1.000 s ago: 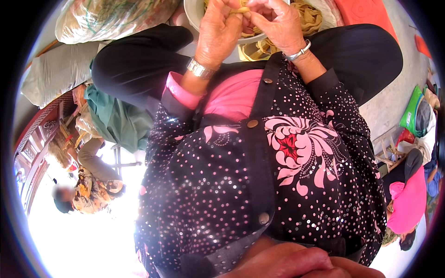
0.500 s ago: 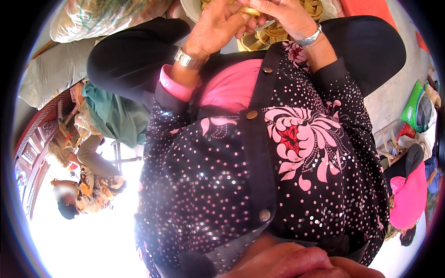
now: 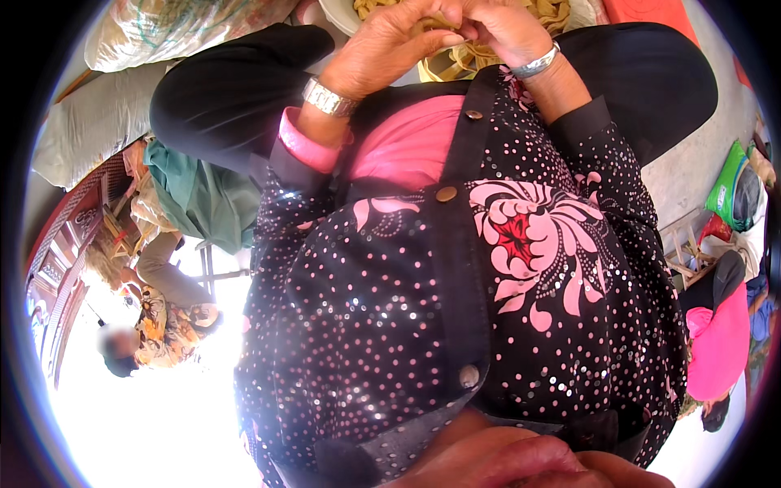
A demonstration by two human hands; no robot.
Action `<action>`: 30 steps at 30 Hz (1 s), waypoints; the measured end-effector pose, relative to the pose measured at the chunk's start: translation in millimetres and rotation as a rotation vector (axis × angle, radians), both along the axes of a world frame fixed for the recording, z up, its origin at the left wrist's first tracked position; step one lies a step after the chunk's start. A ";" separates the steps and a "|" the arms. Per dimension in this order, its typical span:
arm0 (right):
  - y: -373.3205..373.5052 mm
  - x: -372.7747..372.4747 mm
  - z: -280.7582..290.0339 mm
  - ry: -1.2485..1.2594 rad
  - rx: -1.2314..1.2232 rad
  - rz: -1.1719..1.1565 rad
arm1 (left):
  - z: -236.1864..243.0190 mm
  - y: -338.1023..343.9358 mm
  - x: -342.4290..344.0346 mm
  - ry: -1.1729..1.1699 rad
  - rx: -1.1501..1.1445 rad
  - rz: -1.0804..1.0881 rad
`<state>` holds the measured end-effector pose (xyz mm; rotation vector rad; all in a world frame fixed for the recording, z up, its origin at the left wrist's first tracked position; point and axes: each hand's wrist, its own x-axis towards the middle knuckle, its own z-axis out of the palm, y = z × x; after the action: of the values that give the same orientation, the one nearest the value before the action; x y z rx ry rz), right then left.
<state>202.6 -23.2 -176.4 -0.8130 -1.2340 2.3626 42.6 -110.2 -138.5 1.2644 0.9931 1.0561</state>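
Observation:
At the top edge my left hand (image 3: 394, 45), with a metal watch at its wrist, and my right hand (image 3: 508, 32), with a silver bracelet, meet above my lap. The fingers of both are closed on a flat yellowish strip (image 3: 433, 24), mostly covered by them. The fingertips of my right hand are partly hidden behind the left hand. Loose yellow strips (image 3: 465, 62) lie in curls just below the hands. More of them sit in a white basin (image 3: 335, 15), which the top edge cuts off.
My bent knees in dark trousers (image 3: 236, 89) flank the hands. Stuffed woven sacks (image 3: 175, 32) lie at the left, a red-orange object (image 3: 647, 10) at the upper right. One person (image 3: 175, 325) sits at the far left, another in pink (image 3: 720, 342) at the far right.
My hands have drawn closer together, and the left thumb now points across toward the right hand. The yellow strip between them shows less than before.

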 end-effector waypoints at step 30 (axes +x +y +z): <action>1.4 0.2 34.7 -0.182 0.926 0.060 | 18.5 -9.3 5.7 -0.111 -0.431 0.237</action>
<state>202.9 -21.8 -141.7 -0.6554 -2.1646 1.4601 48.3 -119.5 -120.1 0.7435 1.2270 1.0096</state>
